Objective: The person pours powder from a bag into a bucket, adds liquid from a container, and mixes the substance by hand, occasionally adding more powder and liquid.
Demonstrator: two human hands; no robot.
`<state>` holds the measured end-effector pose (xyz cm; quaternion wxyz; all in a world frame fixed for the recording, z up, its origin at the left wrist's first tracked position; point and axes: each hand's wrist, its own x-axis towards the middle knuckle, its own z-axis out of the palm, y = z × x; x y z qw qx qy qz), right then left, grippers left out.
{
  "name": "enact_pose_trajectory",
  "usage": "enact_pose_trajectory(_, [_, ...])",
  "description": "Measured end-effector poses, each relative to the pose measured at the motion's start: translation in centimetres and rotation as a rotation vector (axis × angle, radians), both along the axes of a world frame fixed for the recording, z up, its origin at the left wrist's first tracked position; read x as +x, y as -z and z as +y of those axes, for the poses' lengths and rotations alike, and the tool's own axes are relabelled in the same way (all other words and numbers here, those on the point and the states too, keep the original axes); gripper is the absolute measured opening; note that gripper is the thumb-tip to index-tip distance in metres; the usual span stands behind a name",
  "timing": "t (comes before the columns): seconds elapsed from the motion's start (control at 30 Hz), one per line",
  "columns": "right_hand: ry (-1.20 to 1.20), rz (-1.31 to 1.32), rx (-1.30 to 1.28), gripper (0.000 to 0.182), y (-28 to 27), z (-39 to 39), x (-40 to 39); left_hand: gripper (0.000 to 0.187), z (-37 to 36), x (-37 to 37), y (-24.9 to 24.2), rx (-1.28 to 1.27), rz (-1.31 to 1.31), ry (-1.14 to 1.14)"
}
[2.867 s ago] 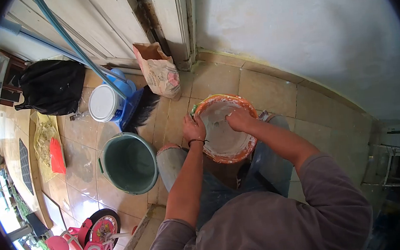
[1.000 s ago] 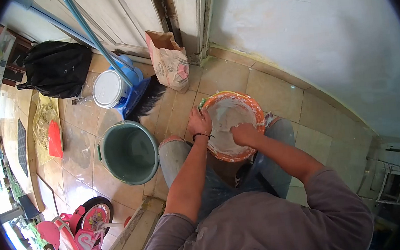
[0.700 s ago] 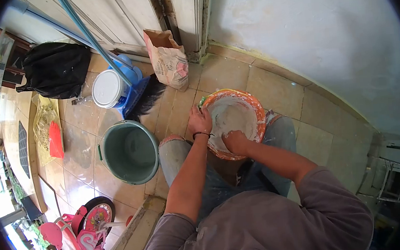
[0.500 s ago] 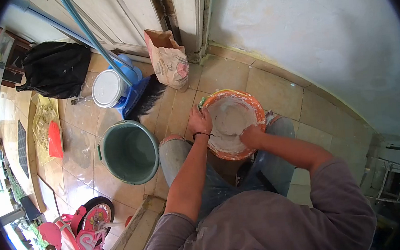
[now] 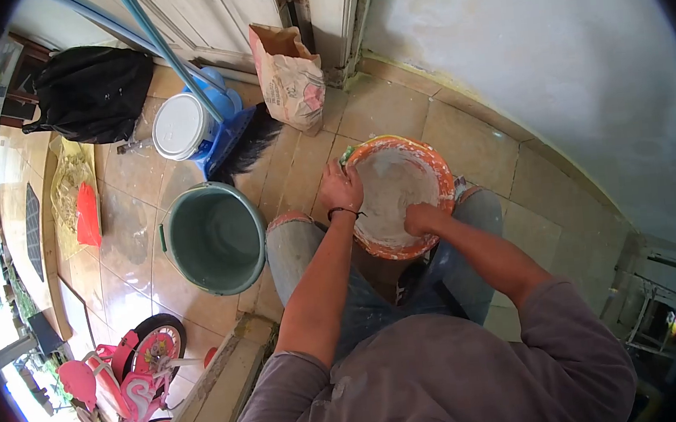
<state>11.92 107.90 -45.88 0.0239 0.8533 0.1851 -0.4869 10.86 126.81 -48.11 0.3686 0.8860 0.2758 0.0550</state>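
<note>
An orange basin (image 5: 441, 171) smeared with white holds a grey-white paste (image 5: 393, 182) and stands tilted between my knees. My left hand (image 5: 342, 188) is closed on the basin's left rim, beside a small green thing (image 5: 347, 155). Inside the basin, at its lower right, my right hand (image 5: 425, 219) touches the paste with its fingers bent; whatever it holds is hidden. A dark band circles my left wrist.
Left of my knees stands a green bucket (image 5: 216, 238). Beyond are a paper bag (image 5: 293, 82), a lidded white pail (image 5: 179, 127), a blue dustpan (image 5: 228, 144) and a black cloth (image 5: 94, 92). A pink bicycle (image 5: 132, 382) is at lower left; a wall (image 5: 516, 43) rises right.
The view has shifted slightly. My right hand has moved a little within the basin, and its fingers show more above the paste. My left hand stays at the rim.
</note>
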Motion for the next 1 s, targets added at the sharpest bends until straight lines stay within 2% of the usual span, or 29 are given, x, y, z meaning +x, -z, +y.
enact_pose_trajectory(0.1, [0.118, 0.059, 0.109, 0.033, 0.2, 1.9, -1.7, 0.038, 0.1, 0.2, 0.2, -0.010, -0.024, -0.024])
enact_pose_trajectory(0.23, [0.029, 0.136, 0.235, 0.034, 0.5, 4.1, -0.7, 0.039, 0.0, 0.2, -0.2, -0.026, -0.011, -0.026])
enact_pose_trajectory(0.3, [0.321, 0.259, 0.162, 0.034, 0.1, 4.8, -0.2, 0.039, -0.1, 0.2, -0.6, -0.046, 0.007, -0.029])
enact_pose_trajectory(0.33, [0.320, 0.258, 0.161, 0.034, 0.4, 4.9, 0.1, 0.039, 0.0, 0.4, -0.6, -0.044, 0.018, -0.029])
enact_pose_trajectory(0.4, [0.188, 0.253, 0.220, 0.036, 1.3, 5.2, 0.3, 0.039, 0.1, 0.3, -0.5, -0.043, 0.033, -0.032])
enact_pose_trajectory(0.43, [0.188, 0.257, 0.218, 0.036, 4.6, 4.2, 0.2, 0.039, 0.1, 0.2, -0.2, -0.041, 0.017, -0.025])
enact_pose_trajectory(0.47, [0.035, 0.313, 0.290, 0.035, 9.7, 2.4, 0.5, 0.039, 0.1, 0.3, -0.2, -0.040, -0.004, -0.020])
enact_pose_trajectory(0.5, [-0.120, 0.369, 0.360, 0.034, 12.5, 1.5, 1.1, 0.039, 0.1, 0.4, -0.2, -0.042, -0.005, -0.026])
enact_pose_trajectory(0.6, [-0.156, 0.272, 0.274, 0.027, 1.5, 2.9, 4.5, 0.039, 0.1, 0.3, -0.1, -0.023, 0.031, -0.021])
enact_pose_trajectory(0.63, [-0.154, 0.280, 0.274, 0.027, 1.8, 3.1, 4.1, 0.039, 0.1, 0.3, -0.1, -0.043, 0.010, -0.030])
enact_pose_trajectory(0.7, [-0.098, 0.059, 0.275, 0.031, 2.3, 3.8, 3.2, 0.039, 0.0, 0.3, -0.2, -0.060, -0.012, -0.035])
enact_pose_trajectory(0.8, [-0.148, 0.084, 0.141, 0.034, 0.2, 4.0, 0.3, 0.040, 0.1, 0.1, 0.1, -0.036, -0.017, -0.023])
enact_pose_trajectory(0.83, [-0.372, 0.165, 0.088, 0.035, 1.0, 3.2, 0.3, 0.039, 0.1, 0.1, 0.1, -0.035, -0.026, -0.022])
enact_pose_trajectory(1.0, [-0.472, 0.138, -0.067, 0.033, -2.7, 2.0, 6.3, 0.039, 0.2, 0.3, -0.3, -0.033, 0.027, 0.006])
